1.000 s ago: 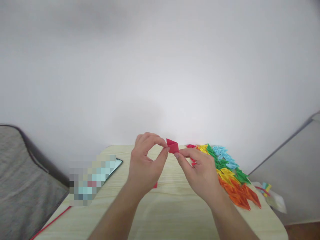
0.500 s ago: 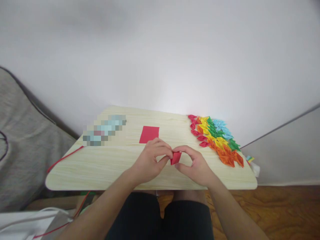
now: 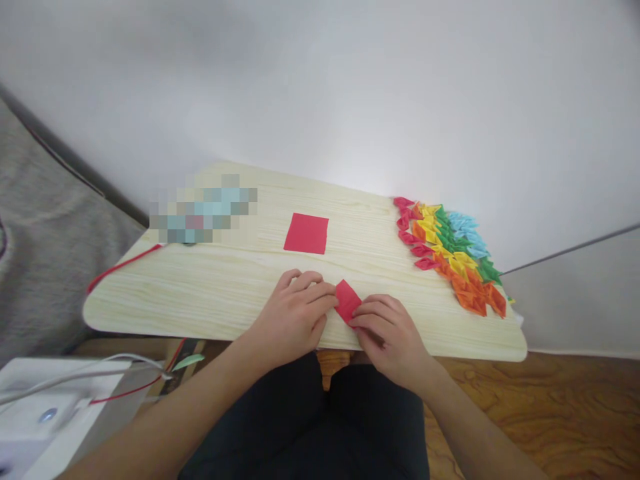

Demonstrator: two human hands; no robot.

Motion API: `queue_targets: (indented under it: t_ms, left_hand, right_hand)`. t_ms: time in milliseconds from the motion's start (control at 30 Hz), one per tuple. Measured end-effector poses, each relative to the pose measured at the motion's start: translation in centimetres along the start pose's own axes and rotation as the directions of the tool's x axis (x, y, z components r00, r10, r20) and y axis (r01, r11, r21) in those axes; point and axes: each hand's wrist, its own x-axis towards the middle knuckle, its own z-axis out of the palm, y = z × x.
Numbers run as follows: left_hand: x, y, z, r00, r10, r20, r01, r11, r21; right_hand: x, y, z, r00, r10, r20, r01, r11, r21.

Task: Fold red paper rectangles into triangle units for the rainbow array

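A small folded piece of red paper (image 3: 347, 300) lies at the table's front edge, between my two hands. The fingertips of my left hand (image 3: 299, 310) press on its left corner, fingers bent and close together. On its lower right side, my right hand (image 3: 389, 330) grips the paper with curled fingers, thumb below. My fingers cover parts of its edges. Farther back on the tabletop lies a flat red paper square (image 3: 307, 233), apart from both hands.
On the right side of the table (image 3: 225, 293) sit rows of folded paper pieces (image 3: 450, 247) in red, orange, yellow, green and light blue. A blurred-out pale blue object (image 3: 205, 212) is at the left, with a red cord (image 3: 123, 268) running off the edge. A wall (image 3: 320, 93) stands behind.
The folded red paper was held up between both hands and now lies flat on the table, turned. My hands have come down with it. The camera view has tilted lower.
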Motion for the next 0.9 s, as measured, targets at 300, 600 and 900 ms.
queue_targets:
  t_ms: [300,600,900]
  left_hand:
    - [-1.3,0.4,-0.5,0.997,0.033,0.073,-0.034,0.999,0.007]
    - [-2.0,0.2,-0.3,0.998,-0.002,0.067,0.003,1.000,-0.012]
    - [-2.0,0.1,-0.3,0.999,-0.001,0.054,0.003,0.999,-0.035]
  right_hand:
    - [0.5,-0.6,0.0,0.974,0.208,-0.087,-0.199,0.975,0.098]
    - [1.5,-0.6,1.2,0.928,0.336,-0.162,-0.341,0.940,-0.001]
    - [1.7,-1.1,1.6,0.912,0.353,-0.208,-0.367,0.930,-0.033]
